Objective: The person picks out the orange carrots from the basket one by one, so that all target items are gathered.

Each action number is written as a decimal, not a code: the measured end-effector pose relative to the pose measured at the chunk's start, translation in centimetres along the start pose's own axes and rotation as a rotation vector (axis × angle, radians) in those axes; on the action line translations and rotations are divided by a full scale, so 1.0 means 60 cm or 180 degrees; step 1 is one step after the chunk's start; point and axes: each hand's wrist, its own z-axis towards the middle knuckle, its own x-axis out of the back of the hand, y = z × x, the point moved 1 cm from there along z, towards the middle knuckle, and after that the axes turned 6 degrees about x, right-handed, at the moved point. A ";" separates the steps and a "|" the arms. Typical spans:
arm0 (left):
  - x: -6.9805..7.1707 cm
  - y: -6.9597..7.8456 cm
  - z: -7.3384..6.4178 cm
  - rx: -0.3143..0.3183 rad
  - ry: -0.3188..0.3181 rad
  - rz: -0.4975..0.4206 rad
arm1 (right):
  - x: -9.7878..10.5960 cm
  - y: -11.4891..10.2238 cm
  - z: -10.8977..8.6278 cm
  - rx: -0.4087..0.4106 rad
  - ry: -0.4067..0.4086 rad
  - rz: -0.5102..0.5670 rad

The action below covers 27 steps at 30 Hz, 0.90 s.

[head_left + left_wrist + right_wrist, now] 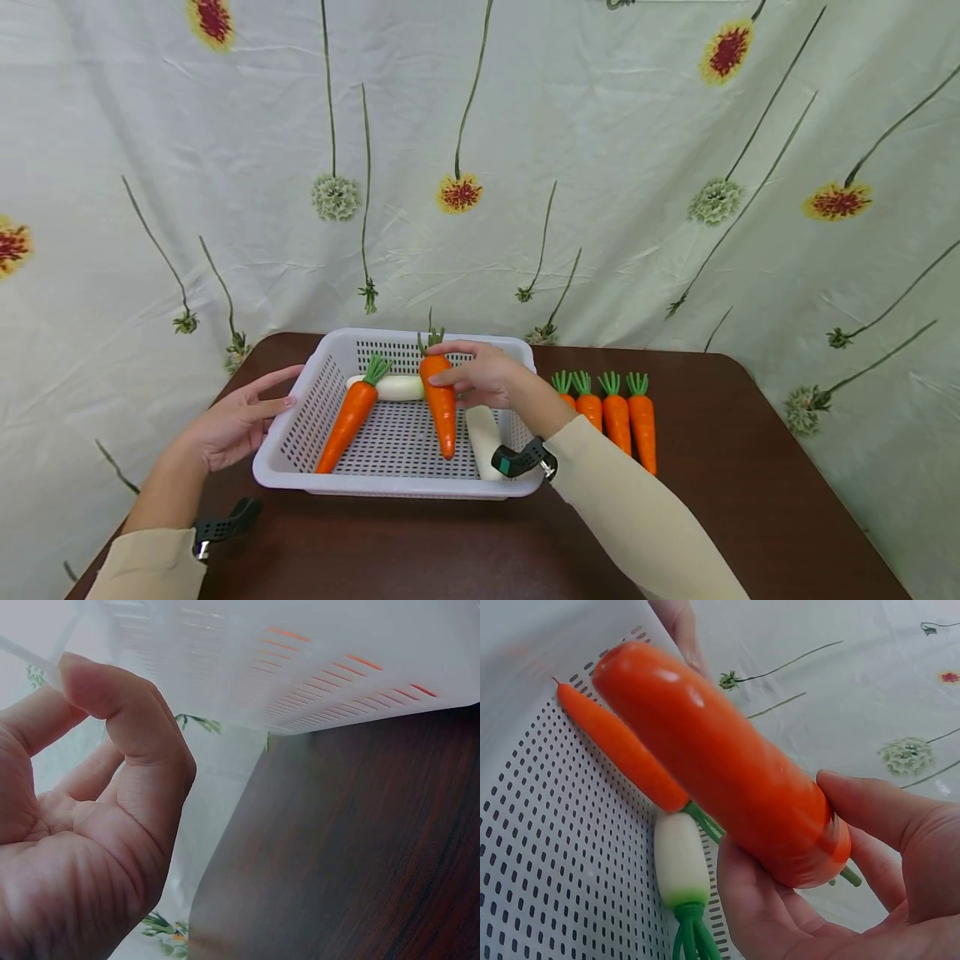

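My right hand [487, 377] holds an orange carrot [441, 408] with green leaves over a white perforated basket [390, 485]. In the right wrist view, thumb and fingers grip the leafy end of this carrot [727, 765], its narrower end pointing away. Inside the basket, another carrot [348, 423] lies slanted at the left. A white radish [401, 387] lies along the back, and a second white radish [483, 442] lies at the right, partly hidden by my wrist. With fingers loosely bent, my left hand [238, 421] touches the basket's left rim.
Several carrots [617, 421] lie side by side on the dark brown table [735, 467], right of the basket; my right arm partly covers them. Behind the table hangs a pale flowered cloth [600, 167]. Both wrists wear black straps [525, 458].
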 end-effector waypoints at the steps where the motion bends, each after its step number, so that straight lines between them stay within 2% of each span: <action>1: 0.000 0.000 0.000 -0.0002 0.0005 0.0009 | 0.002 -0.001 -0.003 0.0015 -0.0018 0.0005; 10: 0.004 -0.003 0.001 -0.0014 0.0002 -0.0005 | 0.022 -0.004 -0.028 0.0102 -0.0001 0.0037; 18: 0.002 -0.002 -0.001 -0.0015 0.0036 -0.0005 | 0.040 0.000 -0.049 0.0208 0.0039 0.0222; 27: 0.001 0.000 0.001 -0.0021 0.0008 0.0021 | 0.067 0.008 -0.075 0.0335 0.0182 0.0265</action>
